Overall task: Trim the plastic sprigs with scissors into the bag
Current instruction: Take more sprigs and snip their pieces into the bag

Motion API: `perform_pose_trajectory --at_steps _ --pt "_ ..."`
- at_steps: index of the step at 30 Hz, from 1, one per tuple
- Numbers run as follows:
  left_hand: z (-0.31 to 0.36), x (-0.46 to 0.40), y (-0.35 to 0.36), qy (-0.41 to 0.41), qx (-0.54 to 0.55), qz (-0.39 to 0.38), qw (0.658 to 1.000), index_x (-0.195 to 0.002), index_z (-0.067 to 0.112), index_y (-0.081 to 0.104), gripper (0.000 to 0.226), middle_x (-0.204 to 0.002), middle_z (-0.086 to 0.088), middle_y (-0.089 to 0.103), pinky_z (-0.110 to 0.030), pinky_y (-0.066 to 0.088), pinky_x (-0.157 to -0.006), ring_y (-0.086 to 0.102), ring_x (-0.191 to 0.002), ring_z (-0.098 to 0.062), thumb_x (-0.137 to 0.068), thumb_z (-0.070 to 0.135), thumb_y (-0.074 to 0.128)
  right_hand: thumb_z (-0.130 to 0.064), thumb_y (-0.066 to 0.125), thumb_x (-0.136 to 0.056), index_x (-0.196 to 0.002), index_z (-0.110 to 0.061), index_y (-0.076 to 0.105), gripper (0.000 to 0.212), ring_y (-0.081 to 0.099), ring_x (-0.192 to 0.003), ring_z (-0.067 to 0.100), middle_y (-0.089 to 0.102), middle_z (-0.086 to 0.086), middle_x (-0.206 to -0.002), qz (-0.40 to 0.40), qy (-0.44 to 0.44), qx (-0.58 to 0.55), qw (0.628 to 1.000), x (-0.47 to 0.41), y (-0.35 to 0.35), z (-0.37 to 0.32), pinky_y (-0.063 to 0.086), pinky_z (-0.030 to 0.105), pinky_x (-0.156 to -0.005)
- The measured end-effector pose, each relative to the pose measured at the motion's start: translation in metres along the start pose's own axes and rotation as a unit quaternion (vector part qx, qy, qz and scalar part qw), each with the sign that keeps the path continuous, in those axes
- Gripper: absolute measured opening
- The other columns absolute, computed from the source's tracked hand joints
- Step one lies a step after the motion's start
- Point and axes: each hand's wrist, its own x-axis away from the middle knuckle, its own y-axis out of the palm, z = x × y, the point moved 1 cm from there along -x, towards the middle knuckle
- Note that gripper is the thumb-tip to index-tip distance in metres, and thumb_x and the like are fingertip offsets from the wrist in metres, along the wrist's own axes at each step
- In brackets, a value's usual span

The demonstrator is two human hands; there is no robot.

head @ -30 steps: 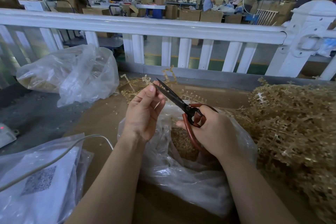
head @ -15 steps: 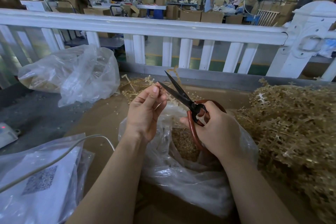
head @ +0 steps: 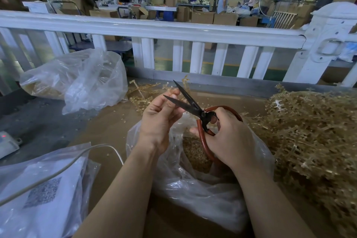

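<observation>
The right hand (head: 229,137) grips the red handles of the scissors (head: 195,109), whose 2 black blades stand spread apart and point up and to the left. The left hand (head: 161,116) pinches a small pale sprig (head: 170,87) at its fingertips, right at the blades; the piece is too small to make out clearly. Both hands are above the open clear bag (head: 193,185) on the brown desk (head: 108,127), which holds tan trimmings. A large pile of sprigs (head: 313,133) lies at the right. Another clear bag (head: 77,79) sits left, near the white railing (head: 154,29).
</observation>
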Motion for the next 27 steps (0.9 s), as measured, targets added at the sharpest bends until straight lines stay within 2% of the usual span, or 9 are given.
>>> perform_pose_trajectory --at_steps 6,13,15,19,24,27 --pt "0.0023 0.0009 0.0006 0.012 0.003 -0.003 1.000 -0.101 0.011 0.070 0.017 -0.079 0.001 0.074 -0.017 0.054 -0.063 0.064 -0.062 -0.004 -0.093 0.005 0.056 -0.086 0.046 -0.074 -0.087 -0.029 0.054 0.059 0.056 -0.066 0.002 0.062 -0.018 -0.081 -0.009 0.006 0.003 1.000 0.0007 0.0005 0.0004 0.038 0.010 -0.056" --pt "0.0015 0.0020 0.0009 0.020 0.009 0.011 1.000 -0.101 0.008 0.069 0.015 -0.078 0.001 0.075 -0.016 0.054 -0.062 0.067 -0.062 -0.004 -0.094 0.005 0.056 -0.072 0.068 -0.073 -0.075 -0.030 0.041 0.050 0.036 -0.048 -0.006 0.046 -0.021 -0.065 0.028 0.004 0.035 0.999 0.0021 -0.0050 -0.0066 0.022 0.007 -0.049" --pt "0.0019 0.0020 0.0007 0.023 0.003 0.007 1.000 -0.099 0.008 0.068 0.014 -0.075 0.002 0.075 -0.016 0.054 -0.063 0.067 -0.063 -0.004 -0.094 0.006 0.056 -0.073 0.065 -0.075 -0.072 -0.029 0.043 0.050 0.036 -0.049 -0.008 0.045 -0.021 -0.063 0.031 0.005 0.031 0.999 0.0023 -0.0056 -0.0069 0.023 0.007 -0.049" --pt "0.0007 0.0010 -0.0017 0.020 -0.012 0.008 1.000 -0.095 0.011 0.069 0.016 -0.071 0.003 0.072 -0.017 0.055 -0.068 0.065 -0.063 -0.004 -0.094 0.005 0.054 -0.081 0.051 -0.077 -0.073 -0.027 0.052 0.055 0.049 -0.054 -0.001 0.057 -0.018 -0.067 0.021 0.004 0.019 1.000 0.0034 -0.0044 -0.0041 0.030 0.007 -0.052" --pt "-0.0002 -0.0013 -0.0026 0.016 -0.010 0.012 1.000 -0.093 0.012 0.070 0.018 -0.071 0.002 0.072 -0.018 0.055 -0.069 0.065 -0.063 -0.006 -0.095 0.003 0.054 -0.077 0.057 -0.078 -0.071 -0.029 0.044 0.051 0.043 -0.051 -0.001 0.050 -0.019 -0.064 0.036 -0.008 0.006 0.999 0.0038 -0.0048 -0.0055 0.022 0.005 -0.052" --pt "0.0000 -0.0014 -0.0029 0.013 -0.007 0.006 1.000 -0.085 0.014 0.073 0.020 -0.070 0.002 0.071 -0.018 0.055 -0.069 0.064 -0.063 -0.006 -0.094 0.006 0.057 -0.078 0.055 -0.079 -0.069 -0.025 0.047 0.054 0.047 -0.050 0.002 0.054 -0.016 -0.062 0.034 -0.014 -0.003 0.999 0.0039 -0.0033 -0.0040 0.026 0.007 -0.051"
